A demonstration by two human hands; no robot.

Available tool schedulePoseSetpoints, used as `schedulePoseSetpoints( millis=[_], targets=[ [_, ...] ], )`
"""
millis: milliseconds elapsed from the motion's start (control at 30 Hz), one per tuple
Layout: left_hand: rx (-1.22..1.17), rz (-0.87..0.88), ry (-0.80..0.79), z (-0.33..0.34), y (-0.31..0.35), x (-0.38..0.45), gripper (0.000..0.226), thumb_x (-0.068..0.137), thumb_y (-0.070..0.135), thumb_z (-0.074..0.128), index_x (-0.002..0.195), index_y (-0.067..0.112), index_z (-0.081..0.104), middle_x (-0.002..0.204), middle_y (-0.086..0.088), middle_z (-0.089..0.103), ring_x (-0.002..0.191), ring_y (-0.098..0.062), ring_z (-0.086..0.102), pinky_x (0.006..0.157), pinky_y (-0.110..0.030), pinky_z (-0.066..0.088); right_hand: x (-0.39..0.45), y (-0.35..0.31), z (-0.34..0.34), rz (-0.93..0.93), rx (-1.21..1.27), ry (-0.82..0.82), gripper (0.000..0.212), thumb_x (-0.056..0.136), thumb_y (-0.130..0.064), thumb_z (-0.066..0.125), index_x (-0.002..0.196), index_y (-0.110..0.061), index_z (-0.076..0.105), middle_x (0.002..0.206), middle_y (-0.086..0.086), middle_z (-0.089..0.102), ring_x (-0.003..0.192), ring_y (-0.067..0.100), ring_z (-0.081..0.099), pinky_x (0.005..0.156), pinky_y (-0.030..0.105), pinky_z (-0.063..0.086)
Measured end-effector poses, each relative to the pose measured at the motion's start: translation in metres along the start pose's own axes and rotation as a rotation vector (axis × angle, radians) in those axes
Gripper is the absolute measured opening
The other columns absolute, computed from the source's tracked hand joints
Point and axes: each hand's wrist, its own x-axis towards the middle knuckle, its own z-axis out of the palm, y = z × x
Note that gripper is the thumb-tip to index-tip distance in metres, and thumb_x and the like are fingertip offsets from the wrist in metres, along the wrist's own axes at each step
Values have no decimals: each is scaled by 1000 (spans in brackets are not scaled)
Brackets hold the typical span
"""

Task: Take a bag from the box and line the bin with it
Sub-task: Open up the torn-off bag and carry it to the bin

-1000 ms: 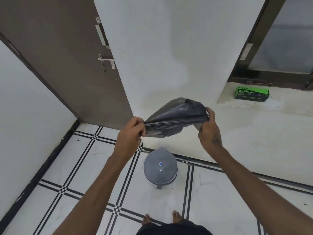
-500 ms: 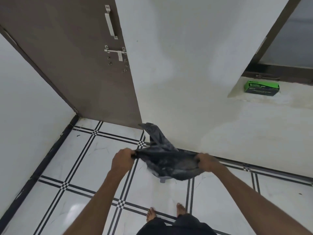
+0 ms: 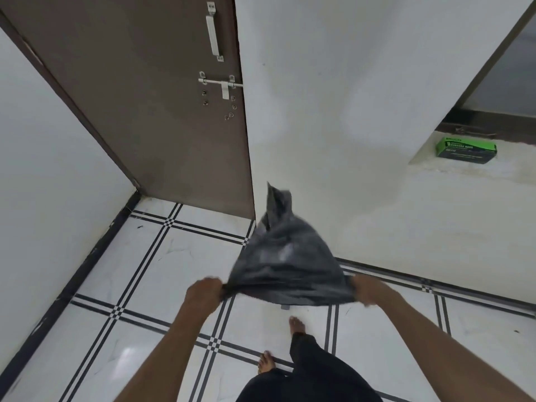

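Step in hand: opening out the bag; judged to be a shake to fill it with air before it goes on the bin.
Left hand (image 3: 204, 294): closed in a fist on the left end of the bag's mouth.
Right hand (image 3: 367, 290): closed on the right end of the mouth; blurred, so the finger placement cannot be told.
Bag (image 3: 285, 258): dark grey plastic, stretched taut between the two hands, its body billowing up and away from them, closed end pointing upward.
Bin (image 3: 285, 307): almost wholly hidden under the bag; only a small grey tab shows just below the bag's lower edge, between the hands.
Box (image 3: 466, 150): green, on a ledge well beyond and above the right hand; not needed further.
Progress: bag is out of the box; lining not yet begun. Whether the bin's lid is up cannot be told.
Next move calls for: bag turned closed end down, mouth pulled wide, pushed into the bin and its edge folded over the rim.
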Motion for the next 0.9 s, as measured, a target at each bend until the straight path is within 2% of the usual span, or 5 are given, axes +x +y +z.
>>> schedulePoseSetpoints(
  millis=[67,267,400,567,900],
  targets=[
    [80,-21,-123,16,-12,-2,27,92,21,55,117,11,59,114,-8,66,105,-26,65,84,-32,49,-7,0,8,63,51,-197,43,91,-2,35,127,-12,56,82,7,65,64,15,64,54,22,47],
    [-225,-67,40,8,-14,11,29,89,33,60,115,23,67,111,-5,70,99,-25,66,81,-30,49,7,-5,8,209,276,-5,21,87,-12,50,66,-13,52,63,5,57,75,29,71,51,26,47],
    [-577,-110,167,-17,-5,27,26,91,21,55,105,25,76,101,-1,74,83,-17,67,74,-25,49,16,-10,-11,266,497,337,30,83,-42,59,79,-14,68,80,7,71,78,29,68,65,29,48],
    [-861,-144,421,-40,12,35,14,90,18,61,96,19,74,95,0,73,86,-17,66,77,-26,48,29,-16,-23,142,473,629,15,83,-5,57,94,-9,67,100,12,66,83,33,64,69,31,46],
    [-525,128,359,-33,20,47,44,86,5,62,128,11,52,130,-8,49,103,-30,63,86,-35,51,58,5,-7,52,386,394,63,78,-14,68,137,-13,46,125,18,50,106,38,59,87,42,53]
  ],
)
